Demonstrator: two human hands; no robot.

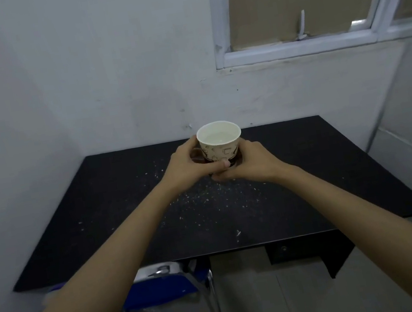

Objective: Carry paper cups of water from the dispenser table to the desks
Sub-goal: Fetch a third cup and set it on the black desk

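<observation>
Holding a paper cup (220,143) between them, both hands reach out over the far middle of the black worktop (118,226). The left hand (187,166) wraps its fingers round the cup's left side with the thumb lying across the near face low down, and the right hand (251,161) curls round the right side and under the base; both are closed on it. The cup stands upright, white inside with a rolled rim, its outer wall cream with small drawn outlines and a dark red band near the bottom. Clear water fills it close to the brim. Whether the base touches the worktop or hangs just above it I cannot tell, since the fingers cover the bottom. White specks are scattered over the dark surface near the hands. Under the near edge, a blue chair (162,290) with metal legs is tucked in on the left, partly hidden by the left forearm, and something white on its seat is too blurred to name. A small drawer front shows under the right part. A white-framed window (298,47) at far right is cut off by the picture's top edge.
</observation>
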